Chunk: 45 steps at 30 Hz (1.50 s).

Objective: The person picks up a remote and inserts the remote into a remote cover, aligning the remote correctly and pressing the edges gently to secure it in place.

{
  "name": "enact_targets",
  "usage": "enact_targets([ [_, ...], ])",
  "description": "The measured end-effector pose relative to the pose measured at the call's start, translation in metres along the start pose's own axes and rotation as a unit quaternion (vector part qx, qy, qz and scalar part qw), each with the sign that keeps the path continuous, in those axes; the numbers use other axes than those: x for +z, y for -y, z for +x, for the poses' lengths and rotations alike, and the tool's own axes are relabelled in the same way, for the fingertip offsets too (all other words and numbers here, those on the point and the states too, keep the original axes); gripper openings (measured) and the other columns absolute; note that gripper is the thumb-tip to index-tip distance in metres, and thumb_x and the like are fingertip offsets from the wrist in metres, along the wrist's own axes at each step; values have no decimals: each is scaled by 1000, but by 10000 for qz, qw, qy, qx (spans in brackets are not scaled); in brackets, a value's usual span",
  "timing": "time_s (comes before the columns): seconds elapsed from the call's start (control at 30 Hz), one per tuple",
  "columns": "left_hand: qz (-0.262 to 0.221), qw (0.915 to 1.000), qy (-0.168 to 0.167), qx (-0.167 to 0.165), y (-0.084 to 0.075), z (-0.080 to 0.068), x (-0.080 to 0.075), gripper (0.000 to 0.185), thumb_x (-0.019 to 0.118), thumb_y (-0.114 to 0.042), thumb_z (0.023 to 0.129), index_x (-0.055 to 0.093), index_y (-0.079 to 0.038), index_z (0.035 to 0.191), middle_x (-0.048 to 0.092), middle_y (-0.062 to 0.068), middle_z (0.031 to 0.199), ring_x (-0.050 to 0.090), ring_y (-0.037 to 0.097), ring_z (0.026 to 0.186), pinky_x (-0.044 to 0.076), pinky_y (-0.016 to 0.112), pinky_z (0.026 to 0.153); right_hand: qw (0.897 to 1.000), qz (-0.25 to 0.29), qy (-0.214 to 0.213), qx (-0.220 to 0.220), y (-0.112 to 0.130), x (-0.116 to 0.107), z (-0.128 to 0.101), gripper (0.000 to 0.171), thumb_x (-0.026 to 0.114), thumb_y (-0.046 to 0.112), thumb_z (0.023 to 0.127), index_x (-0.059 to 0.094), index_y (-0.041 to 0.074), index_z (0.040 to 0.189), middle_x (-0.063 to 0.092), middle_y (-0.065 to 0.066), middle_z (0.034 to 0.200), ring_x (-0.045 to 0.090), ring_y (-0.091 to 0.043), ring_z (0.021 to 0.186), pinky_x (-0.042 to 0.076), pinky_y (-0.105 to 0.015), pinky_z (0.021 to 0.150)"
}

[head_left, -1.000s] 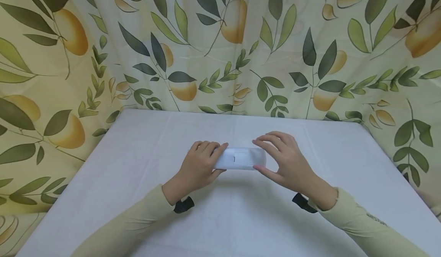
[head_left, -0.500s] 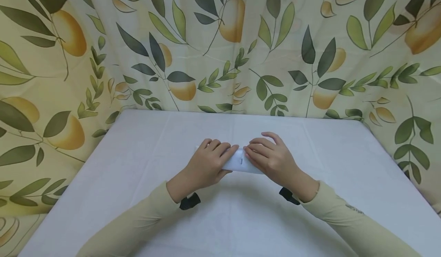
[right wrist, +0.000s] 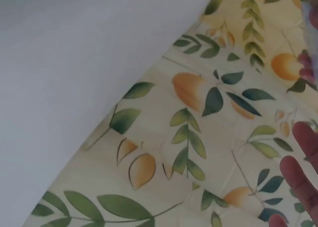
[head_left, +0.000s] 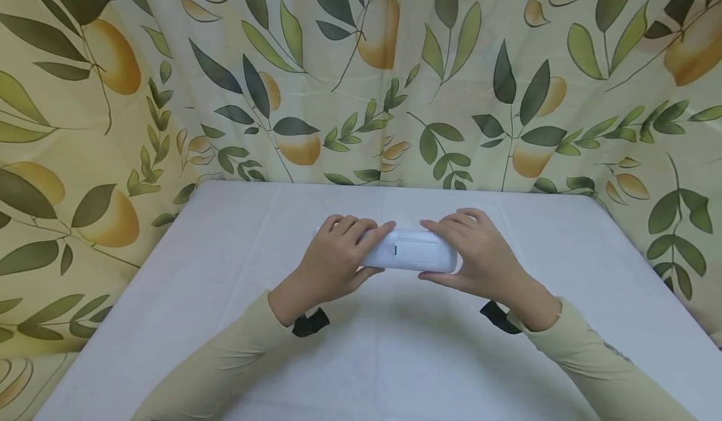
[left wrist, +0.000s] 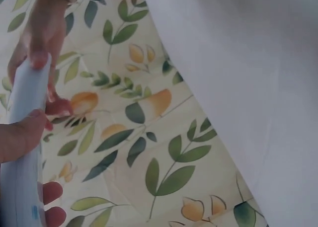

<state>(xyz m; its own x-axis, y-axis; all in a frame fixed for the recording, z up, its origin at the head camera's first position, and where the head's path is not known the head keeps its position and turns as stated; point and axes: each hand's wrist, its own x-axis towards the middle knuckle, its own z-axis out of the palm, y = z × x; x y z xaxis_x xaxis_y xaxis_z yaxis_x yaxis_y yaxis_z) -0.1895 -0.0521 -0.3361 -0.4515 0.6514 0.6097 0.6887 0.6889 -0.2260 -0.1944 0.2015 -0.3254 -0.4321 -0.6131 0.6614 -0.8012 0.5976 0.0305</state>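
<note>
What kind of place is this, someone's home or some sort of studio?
Probably a small staged tabletop booth rather than a lived-in room: a white-covered table, a leaf-and-fruit printed curtain closing it in on three sides, and just one white case held in both hands.

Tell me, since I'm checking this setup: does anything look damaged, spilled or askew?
Nothing stands out. Both hands, left hand and right hand, hold the white case level above the white table.

Count of items on the counter (head_left: 225, 321)

One white case (head_left: 414, 252), held between the two hands: left hand (head_left: 335, 261), right hand (head_left: 482, 258). One leaf-and-fruit curtain (head_left: 361, 76), beyond the hands.
</note>
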Motion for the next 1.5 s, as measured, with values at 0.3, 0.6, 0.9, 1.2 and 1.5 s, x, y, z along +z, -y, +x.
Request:
enact_targets([
  [0.3,-595,9982,-6,-58,-4,5,4,68,69,-54,76,54,-17,131,63,2,113,59,17,103,45,36,93,9958,748,-438,292,1,5,-7,69,50,68,79,67,4,98,69,-9,86,57,-23,84,40,-47,85],
  [0.6,-27,9992,-232,321,-8,7,8,59,78,-40,73,60,-19,125,67,-1,108,63,15,100,45,40,94,9732,1583,660,1530,9,4,0,40,80,26,72,66,7,105,68,-5,97,57,-18,87,47,-36,72],
  [0.9,490,9957,-533,583,-3,7,9,62,80,-34,71,58,-23,127,61,-1,122,53,17,116,32,49,107,9283,2239,1511,2555,17,8,11,31,70,21,83,66,1,106,68,-10,94,58,-15,75,48,-24,62],
  [1.2,559,9781,-1387,1450,3,1,17,24,77,-28,77,66,-19,96,64,-2,103,55,16,102,39,42,102,9114,2562,1257,2967,19,15,11,26,66,18,87,64,0,106,66,-14,98,58,-19,79,49,-27,65],
  [1.5,1416,9784,-733,1317,-4,0,19,20,66,-27,87,63,-14,102,60,-2,106,48,16,100,35,37,99,9098,2575,1251,3006,20,20,7,25,62,17,89,62,-1,107,65,-14,96,57,-19,80,48,-27,66],
])
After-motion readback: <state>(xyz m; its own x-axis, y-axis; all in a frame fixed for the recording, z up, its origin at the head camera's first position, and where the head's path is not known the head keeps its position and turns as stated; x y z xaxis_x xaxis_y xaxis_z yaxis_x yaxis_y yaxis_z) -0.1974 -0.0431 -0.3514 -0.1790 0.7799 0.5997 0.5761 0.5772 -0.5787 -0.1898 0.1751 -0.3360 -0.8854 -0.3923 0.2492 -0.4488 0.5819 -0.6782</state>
